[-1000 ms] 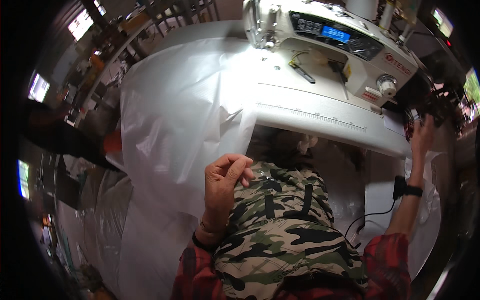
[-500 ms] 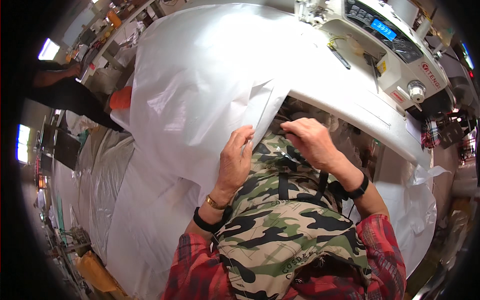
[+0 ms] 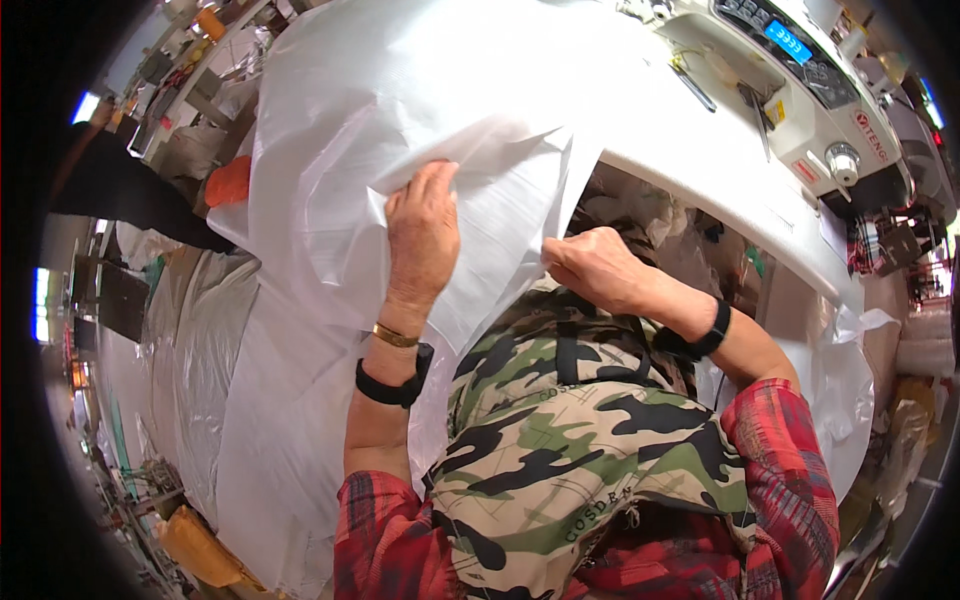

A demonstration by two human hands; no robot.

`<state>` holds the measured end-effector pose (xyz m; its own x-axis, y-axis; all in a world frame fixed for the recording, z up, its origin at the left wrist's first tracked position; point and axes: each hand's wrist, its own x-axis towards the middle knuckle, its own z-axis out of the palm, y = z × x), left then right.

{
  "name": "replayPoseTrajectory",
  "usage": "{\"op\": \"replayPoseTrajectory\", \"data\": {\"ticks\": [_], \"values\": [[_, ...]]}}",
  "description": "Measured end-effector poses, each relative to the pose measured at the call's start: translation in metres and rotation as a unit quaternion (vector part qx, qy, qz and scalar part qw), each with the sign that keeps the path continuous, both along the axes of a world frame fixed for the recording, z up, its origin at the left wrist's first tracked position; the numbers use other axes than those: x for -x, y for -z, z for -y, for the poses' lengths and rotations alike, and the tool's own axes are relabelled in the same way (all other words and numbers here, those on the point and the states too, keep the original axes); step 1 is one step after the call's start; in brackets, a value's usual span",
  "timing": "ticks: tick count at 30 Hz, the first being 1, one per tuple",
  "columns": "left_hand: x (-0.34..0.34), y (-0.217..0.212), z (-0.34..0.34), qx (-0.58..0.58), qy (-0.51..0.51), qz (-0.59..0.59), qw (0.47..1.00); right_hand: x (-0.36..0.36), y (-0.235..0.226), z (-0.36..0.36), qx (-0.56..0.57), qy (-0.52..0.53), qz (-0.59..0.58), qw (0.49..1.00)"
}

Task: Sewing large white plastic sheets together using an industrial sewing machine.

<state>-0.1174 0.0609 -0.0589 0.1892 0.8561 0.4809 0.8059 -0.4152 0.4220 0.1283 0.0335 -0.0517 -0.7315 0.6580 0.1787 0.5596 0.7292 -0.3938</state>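
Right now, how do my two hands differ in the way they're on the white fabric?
The left hand lies flat, palm down, on the white fabric, higher up; the right hand is curled, pinching the fabric's edge nearer the body. The left wrist has a gold bracelet; the right has none. Both wear black wristbands.

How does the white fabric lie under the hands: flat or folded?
Folded: the left hand presses a doubled flap of white fabric, and the right hand pinches its edge.
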Motion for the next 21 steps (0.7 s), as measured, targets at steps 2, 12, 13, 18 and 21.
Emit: {"op": "replayPoseTrajectory", "data": {"ticks": [2, 12, 13, 18, 21], "values": [[0.004, -0.003, -0.005, 0.000, 0.003, -0.019, 1.000, -0.019, -0.014, 0.017, 0.002, -0.025, -0.112, 0.993], [-0.023, 0.013, 0.012, 0.032, -0.024, -0.071, 0.997, -0.101, 0.036, 0.056, 0.064, 0.195, -0.021, 0.978], [-0.031, 0.012, 0.018, 0.016, -0.019, -0.058, 0.998, -0.101, 0.040, 0.054, 0.062, 0.191, 0.000, 0.980], [-0.093, 0.013, 0.049, -0.014, 0.048, 0.001, 0.999, -0.084, 0.017, 0.060, 0.107, 0.148, 0.084, 0.980], [-0.103, 0.025, 0.042, -0.003, 0.053, -0.056, 0.997, -0.066, -0.002, 0.064, 0.109, 0.126, 0.015, 0.986]]}}
